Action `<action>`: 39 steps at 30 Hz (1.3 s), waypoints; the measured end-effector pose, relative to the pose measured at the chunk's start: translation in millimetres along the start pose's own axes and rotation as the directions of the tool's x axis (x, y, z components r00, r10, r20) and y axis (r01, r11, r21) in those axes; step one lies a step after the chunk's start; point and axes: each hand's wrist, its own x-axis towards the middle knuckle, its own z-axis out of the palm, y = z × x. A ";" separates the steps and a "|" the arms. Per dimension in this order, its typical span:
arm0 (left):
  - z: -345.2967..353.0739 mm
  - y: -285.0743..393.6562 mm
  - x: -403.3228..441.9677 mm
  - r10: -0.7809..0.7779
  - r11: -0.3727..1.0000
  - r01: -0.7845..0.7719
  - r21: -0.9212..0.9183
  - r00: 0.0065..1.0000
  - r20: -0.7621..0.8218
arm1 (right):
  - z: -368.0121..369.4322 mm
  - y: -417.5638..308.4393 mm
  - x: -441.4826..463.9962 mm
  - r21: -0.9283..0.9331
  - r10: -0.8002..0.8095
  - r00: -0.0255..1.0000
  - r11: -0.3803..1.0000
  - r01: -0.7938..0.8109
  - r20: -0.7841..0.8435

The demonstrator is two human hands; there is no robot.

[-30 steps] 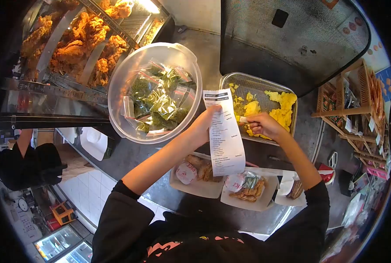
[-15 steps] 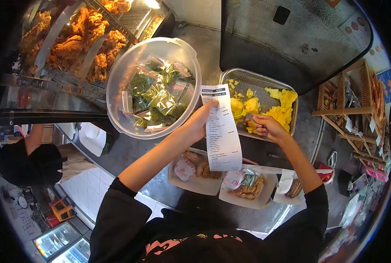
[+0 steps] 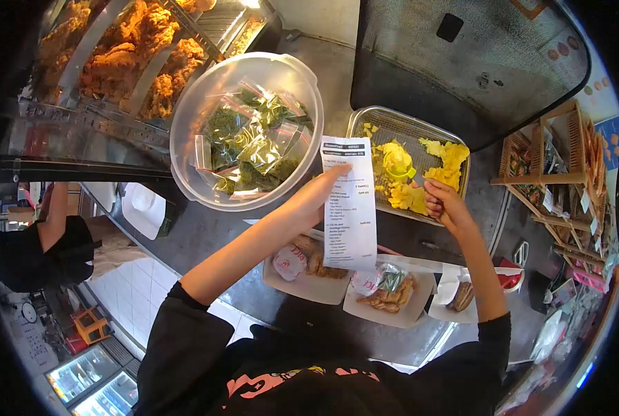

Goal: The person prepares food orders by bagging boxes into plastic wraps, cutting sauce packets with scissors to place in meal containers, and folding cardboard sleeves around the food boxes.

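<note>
My left hand (image 3: pixel 321 193) pinches a long printed receipt (image 3: pixel 350 236), which hangs over the counter in front of the metal mesh tray (image 3: pixel 385 111). In that tray lie clumps of yellow scrambled egg (image 3: pixel 445 166). My right hand (image 3: pixel 448 206) is closed round the grey handle of a yellow-green scoop (image 3: pixel 409 174). Its bowl is heaped with egg and sits over the tray. Below the receipt stand two open paper boxes, one (image 3: pixel 337 297) partly covered by the receipt, the other (image 3: pixel 420 315) holding fried chicken (image 3: pixel 390 297) and wrapped items.
A clear plastic tub (image 3: pixel 179 132) with several bagged greens stands left of the tray. Fried chicken fills a display case (image 3: pixel 115 69) at upper left. A dark mesh panel (image 3: pixel 462 69) rises behind the tray. Another person (image 3: pixel 39 253) is at far left; wooden racks (image 3: pixel 545 177) stand right.
The scoop has tilted up and now carries a heap of egg. My right hand has shifted slightly right. The receipt has swung a little to the left and hangs straighter.
</note>
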 end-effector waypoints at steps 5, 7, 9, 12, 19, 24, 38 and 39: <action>-0.8 0.2 -9.6 -0.021 0.999 0.029 -0.044 0.982 0.186 | -0.3 2.7 -10.7 -0.136 -0.034 0.996 0.990 0.023 -0.077; 0.0 -1.0 -13.1 -0.011 0.997 0.029 -0.073 0.973 0.232 | 8.4 5.4 -12.3 -0.247 -0.039 0.996 0.969 0.018 -0.081; 4.2 -0.3 -18.5 0.035 0.995 -0.005 -0.095 0.950 0.312 | 13.5 8.7 -9.5 -0.505 -0.089 0.987 0.863 0.010 -0.131; 12.7 2.2 -31.4 0.048 0.985 0.031 -0.171 0.897 0.439 | 19.8 5.7 -41.0 -0.870 -0.327 0.920 0.493 -0.029 -0.216; 26.5 -2.1 -86.2 0.111 0.956 0.037 -0.292 0.874 0.473 | 38.3 27.0 -204.2 -0.884 -0.742 0.596 0.455 0.112 -0.306; 87.1 -28.6 -111.7 0.088 0.974 0.026 -0.225 0.873 0.480 | 29.2 84.9 -280.6 -0.704 -0.681 0.660 0.635 0.316 -0.318; 335.0 -163.0 -78.0 0.449 0.890 -0.428 -0.156 0.763 0.466 | -157.1 217.4 -364.3 -0.125 -0.283 0.959 0.951 0.282 0.015; 342.9 -170.9 -73.1 0.469 0.882 -0.446 -0.155 0.791 0.394 | -195.8 237.6 -351.9 -0.033 -0.191 0.971 0.982 0.188 -0.144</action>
